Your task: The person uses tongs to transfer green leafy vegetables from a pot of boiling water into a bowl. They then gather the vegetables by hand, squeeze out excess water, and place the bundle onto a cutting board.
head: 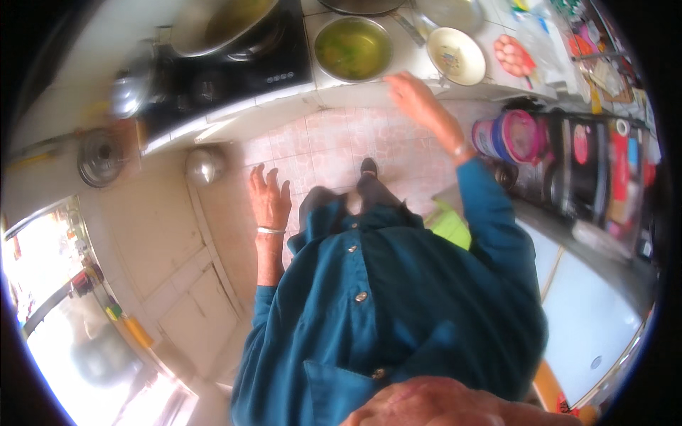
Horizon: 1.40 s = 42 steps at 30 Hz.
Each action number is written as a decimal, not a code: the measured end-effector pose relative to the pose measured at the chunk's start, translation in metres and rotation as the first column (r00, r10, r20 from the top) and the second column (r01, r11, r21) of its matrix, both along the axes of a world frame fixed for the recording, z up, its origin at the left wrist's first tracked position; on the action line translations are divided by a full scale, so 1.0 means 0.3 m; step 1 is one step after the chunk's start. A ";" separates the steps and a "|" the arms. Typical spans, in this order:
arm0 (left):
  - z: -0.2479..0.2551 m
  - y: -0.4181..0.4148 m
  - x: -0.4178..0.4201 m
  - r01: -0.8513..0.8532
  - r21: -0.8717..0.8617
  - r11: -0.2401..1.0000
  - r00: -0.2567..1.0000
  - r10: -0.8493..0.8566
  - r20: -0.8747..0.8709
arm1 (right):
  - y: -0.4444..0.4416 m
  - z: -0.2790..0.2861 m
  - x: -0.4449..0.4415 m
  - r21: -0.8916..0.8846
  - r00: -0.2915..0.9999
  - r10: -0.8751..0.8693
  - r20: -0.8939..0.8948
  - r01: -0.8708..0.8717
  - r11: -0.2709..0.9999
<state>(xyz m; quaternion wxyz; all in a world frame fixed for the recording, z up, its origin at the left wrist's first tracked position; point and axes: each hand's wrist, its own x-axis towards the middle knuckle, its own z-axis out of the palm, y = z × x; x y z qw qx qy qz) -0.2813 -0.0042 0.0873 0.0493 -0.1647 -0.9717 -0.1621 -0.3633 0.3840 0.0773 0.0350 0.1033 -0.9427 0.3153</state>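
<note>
My right hand reaches forward at the counter's front edge, its fingertips close to the rim of a metal bowl of yellow-green liquid with green bits. Whether those fingers touch the rim or hold something I cannot tell. My left hand, with a bangle at the wrist, hangs low over the tiled floor, fingers apart and nothing in it. Right of the metal bowl stands a cream bowl with small bits inside and what looks like a utensil handle at its edge. A large wok sits on the black gas stove.
Eggs in a red bag lie on the counter's right part, beside clear plastic bags. A pan stands behind the metal bowl. Pink and blue buckets stand below at right. A round metal vessel and a lid are at left.
</note>
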 end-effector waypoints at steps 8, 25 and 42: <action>-0.067 -0.087 0.057 -0.147 -0.096 0.984 0.973 0.161 0.165 | -0.013 -0.280 -0.479 0.088 0.925 -0.138 0.355 0.113 0.990; -0.129 -0.132 -0.158 -0.205 -0.173 0.963 0.943 0.242 0.229 | -0.004 -0.485 -0.647 0.446 0.928 -0.240 0.286 0.093 0.890; -0.126 0.034 -0.190 -0.302 -0.123 0.945 0.898 0.325 0.296 | 0.013 -0.562 -0.699 0.212 0.971 -0.104 0.214 0.058 0.976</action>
